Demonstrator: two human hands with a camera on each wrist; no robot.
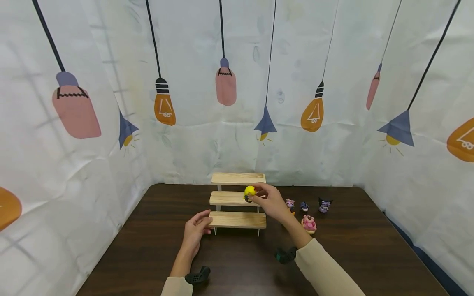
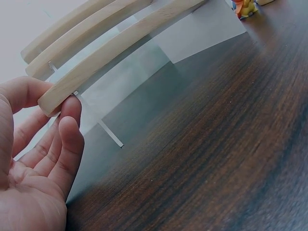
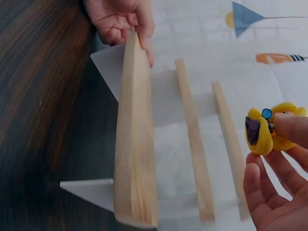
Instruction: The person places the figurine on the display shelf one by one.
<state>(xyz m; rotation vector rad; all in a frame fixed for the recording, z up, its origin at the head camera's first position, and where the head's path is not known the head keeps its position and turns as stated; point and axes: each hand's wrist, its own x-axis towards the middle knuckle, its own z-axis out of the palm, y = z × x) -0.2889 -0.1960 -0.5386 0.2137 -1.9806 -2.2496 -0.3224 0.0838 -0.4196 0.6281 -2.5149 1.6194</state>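
Right hand (image 1: 272, 202): up over the middle step, fingers pinching a small yellow toy (image 1: 249, 190); wrist cam shows thumb and fingertips (image 3: 290, 128) curled round it.
Yellow toy: round, yellow, w/ a dark purple patch and a blue dot on one side; sits in the right hand's pinch, just above the middle step, apart from the wood as far as the wrist view shows.
Left hand (image 1: 196, 230): on the table at the left end of the lowest step, thumb on top of that end, fingers (image 2: 67, 139) loosely curled under and beside it, gripping the end of the board.
Step shelf (image 1: 238, 199): three pale wood boards on thin white legs, rising away from the person; between both hands, lowest board nearest.
Table (image 1: 148, 246): dark brown wood grain, under both hands.
Small figures, right of the right hand: pink one (image 1: 308, 224) nearest the forearm; further back a pinkish one (image 1: 290, 204), a small blue one (image 1: 304, 206), a dark purple one (image 1: 324, 204) in a loose row; details too small to tell.
Wrist cams: black units strapped near each cuff (image 1: 198, 275), cream sleeves.
Backdrop (image 1: 237, 102): white sheet w/ printed hanging lamps, orange, pink, blue, beyond the shelf and on both sides.
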